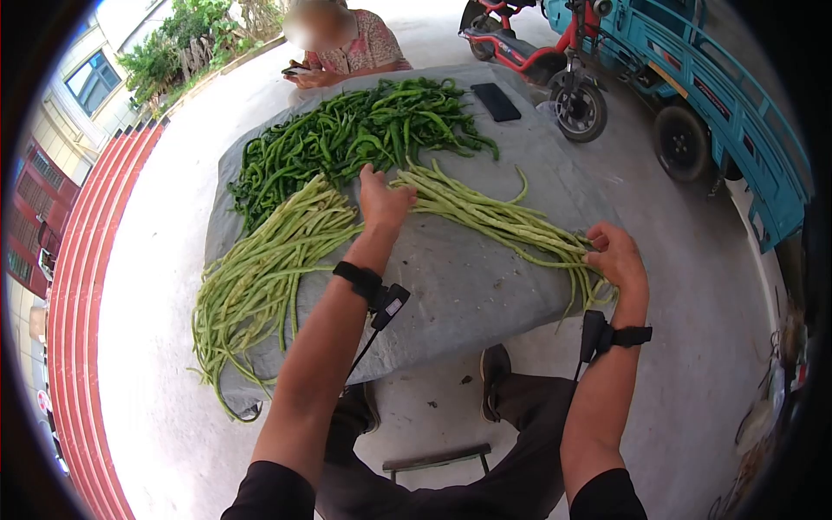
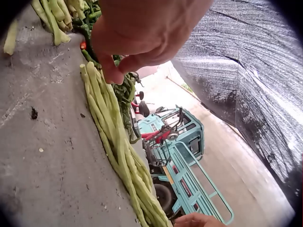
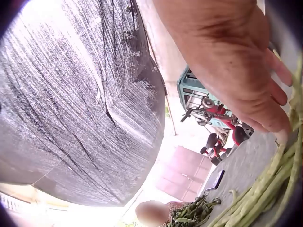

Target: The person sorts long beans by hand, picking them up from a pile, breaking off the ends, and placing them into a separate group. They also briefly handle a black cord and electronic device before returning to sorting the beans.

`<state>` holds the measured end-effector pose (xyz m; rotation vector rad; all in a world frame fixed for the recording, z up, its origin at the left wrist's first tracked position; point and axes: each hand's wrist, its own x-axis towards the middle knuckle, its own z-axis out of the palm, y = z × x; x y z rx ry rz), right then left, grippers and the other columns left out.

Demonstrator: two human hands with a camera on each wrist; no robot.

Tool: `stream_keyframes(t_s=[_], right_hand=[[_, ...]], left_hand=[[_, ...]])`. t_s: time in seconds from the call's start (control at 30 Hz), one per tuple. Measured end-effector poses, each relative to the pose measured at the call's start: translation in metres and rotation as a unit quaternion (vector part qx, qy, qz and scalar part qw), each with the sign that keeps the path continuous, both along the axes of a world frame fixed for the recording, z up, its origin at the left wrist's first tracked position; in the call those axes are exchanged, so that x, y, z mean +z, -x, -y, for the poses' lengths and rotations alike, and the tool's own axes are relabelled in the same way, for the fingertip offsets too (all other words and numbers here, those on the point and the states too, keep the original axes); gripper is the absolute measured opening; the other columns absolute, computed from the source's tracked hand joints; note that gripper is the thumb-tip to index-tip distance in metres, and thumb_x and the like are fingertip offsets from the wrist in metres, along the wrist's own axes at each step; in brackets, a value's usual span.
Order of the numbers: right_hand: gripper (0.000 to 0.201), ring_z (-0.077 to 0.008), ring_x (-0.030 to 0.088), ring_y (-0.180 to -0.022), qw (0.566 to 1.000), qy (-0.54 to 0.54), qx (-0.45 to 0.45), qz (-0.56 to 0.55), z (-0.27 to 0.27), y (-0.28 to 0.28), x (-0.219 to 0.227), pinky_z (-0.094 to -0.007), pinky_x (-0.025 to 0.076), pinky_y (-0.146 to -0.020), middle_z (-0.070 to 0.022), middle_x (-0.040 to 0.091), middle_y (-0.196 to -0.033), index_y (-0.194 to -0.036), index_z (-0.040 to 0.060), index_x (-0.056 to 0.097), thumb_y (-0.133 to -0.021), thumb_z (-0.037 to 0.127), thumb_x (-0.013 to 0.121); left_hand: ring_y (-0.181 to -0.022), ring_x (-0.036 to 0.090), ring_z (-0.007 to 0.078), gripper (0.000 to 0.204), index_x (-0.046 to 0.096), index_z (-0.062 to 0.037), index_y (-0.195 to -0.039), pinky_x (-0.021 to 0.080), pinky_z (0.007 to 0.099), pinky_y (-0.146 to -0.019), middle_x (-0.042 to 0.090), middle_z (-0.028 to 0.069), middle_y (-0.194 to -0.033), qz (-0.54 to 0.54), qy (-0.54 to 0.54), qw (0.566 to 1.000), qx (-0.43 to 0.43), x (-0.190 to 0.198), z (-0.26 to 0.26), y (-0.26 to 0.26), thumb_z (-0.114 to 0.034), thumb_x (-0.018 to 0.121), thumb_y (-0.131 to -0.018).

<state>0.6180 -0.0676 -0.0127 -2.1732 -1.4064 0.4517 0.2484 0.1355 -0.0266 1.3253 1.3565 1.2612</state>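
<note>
A loose bundle of pale green long beans [image 1: 494, 212] lies across the grey-covered table [image 1: 433, 286], between the two hands. At its far-left end is my left hand [image 1: 386, 199], thumb and finger brought together on the bean ends, as the left wrist view shows. My right hand [image 1: 617, 256] is at the other end of the bundle, its fingers spread apart and their tips touching the beans. A larger heap of long beans [image 1: 269, 269] lies left of the left arm and hangs over the near edge. Green chili peppers [image 1: 347, 130] are piled just beyond the left hand.
A dark phone [image 1: 496, 101] lies at the table's back right. Across the table sits a person [image 1: 364, 48] holding a phone. A red scooter [image 1: 537, 61] and a teal cargo tricycle [image 1: 728, 113] stand beyond the right side. A low stool [image 1: 438, 458] shows between my legs.
</note>
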Motion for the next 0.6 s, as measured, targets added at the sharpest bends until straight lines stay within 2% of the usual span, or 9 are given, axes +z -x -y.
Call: stream_keyframes(t_s=[0.03, 0.13, 0.17, 0.23, 0.33, 0.4, 0.53, 0.6], right_hand=[[0.043, -0.0267, 0.069, -0.097, 1.0, 0.0, -0.003, -0.001, 0.0, 0.001, 0.002, -0.0412, 0.057, -0.089, -0.0113, 0.072, -0.104, -0.113, 0.0056, 0.07, -0.073, 0.004, 0.086], [0.044, -0.0327, 0.071, -0.104, 1.0, -0.004, 0.001, 0.008, 0.001, 0.003, 0.005, -0.0447, 0.057, -0.09, -0.0143, 0.074, -0.11, -0.115, 0.0059, 0.07, -0.074, 0.006, 0.088], [0.044, -0.0326, 0.071, -0.103, 1.0, -0.02, 0.005, 0.013, 0.0, 0.004, 0.005, -0.0445, 0.057, -0.09, -0.0144, 0.074, -0.109, -0.114, 0.0052, 0.07, -0.074, 0.006, 0.088], [0.043, -0.0323, 0.071, -0.101, 0.998, -0.053, 0.012, 0.024, 0.0, 0.008, 0.006, -0.044, 0.057, -0.089, -0.0144, 0.074, -0.107, -0.113, 0.0038, 0.069, -0.074, 0.006, 0.088], [0.036, -0.03, 0.071, -0.096, 0.994, -0.104, 0.031, 0.033, -0.004, 0.024, 0.019, -0.0425, 0.057, -0.086, -0.0137, 0.074, -0.102, -0.11, 0.0025, 0.068, -0.077, 0.005, 0.085], [0.031, -0.028, 0.071, -0.09, 0.991, -0.123, 0.047, 0.021, -0.01, 0.032, 0.027, -0.0409, 0.057, -0.084, -0.0133, 0.073, -0.097, -0.108, 0.0016, 0.068, -0.08, 0.005, 0.082], [0.024, -0.0252, 0.071, -0.084, 0.985, -0.138, 0.101, -0.035, -0.019, 0.064, 0.037, -0.0381, 0.057, -0.08, -0.013, 0.072, -0.091, -0.106, -0.0002, 0.067, -0.085, 0.005, 0.076], [0.022, -0.024, 0.07, -0.082, 0.977, -0.153, 0.134, -0.069, -0.024, 0.082, 0.04, -0.0371, 0.056, -0.078, -0.0129, 0.072, -0.089, -0.105, -0.0008, 0.066, -0.086, 0.005, 0.076]], left_hand=[[-0.095, 0.076, 0.0297, 0.085, 0.029, 0.0108, -0.156, 0.064, 0.0371, -0.073, 0.047, 0.0278, -0.154, -0.046, -0.005, 0.999, 0.004, 0.004, -0.001, 0.005, 0.009, 0.077, -0.085], [-0.096, 0.075, 0.0284, 0.077, 0.038, 0.0082, -0.153, 0.062, 0.037, -0.074, 0.052, 0.0258, -0.149, -0.059, -0.084, 0.994, 0.027, 0.003, -0.008, 0.02, 0.008, 0.076, -0.086], [-0.095, 0.075, 0.027, 0.071, 0.042, 0.0073, -0.149, 0.061, 0.0363, -0.075, 0.053, 0.0247, -0.147, -0.018, -0.08, 0.997, 0.009, 0.001, -0.009, 0.027, 0.006, 0.076, -0.087], [-0.094, 0.075, 0.0242, 0.059, 0.05, 0.0055, -0.143, 0.06, 0.035, -0.076, 0.056, 0.0225, -0.143, 0.063, -0.072, 0.995, -0.028, 0.024, 0.012, 0.038, 0.003, 0.075, -0.09], [-0.091, 0.073, 0.0187, 0.038, 0.06, 0.001, -0.129, 0.056, 0.0314, -0.076, 0.061, 0.0158, -0.134, 0.103, -0.085, 0.99, -0.053, 0.048, 0.047, 0.061, -0.003, 0.072, -0.094], [-0.089, 0.072, 0.0161, 0.03, 0.063, -0.0013, -0.123, 0.054, 0.0287, -0.074, 0.066, 0.0115, -0.125, 0.091, -0.089, 0.99, -0.059, 0.062, 0.069, 0.08, -0.004, 0.071, -0.095], [-0.086, 0.07, 0.0128, 0.018, 0.068, -0.0039, -0.113, 0.051, 0.0259, -0.071, 0.071, 0.004, -0.107, 0.032, -0.069, 0.994, -0.076, 0.061, 0.101, 0.132, -0.005, 0.069, -0.096], [-0.084, 0.07, 0.0123, 0.015, 0.068, -0.0046, -0.111, 0.05, 0.0259, -0.07, 0.071, 0.0029, -0.102, 0.031, -0.052, 0.998, -0.034, 0.051, 0.117, 0.147, -0.005, 0.069, -0.096]])
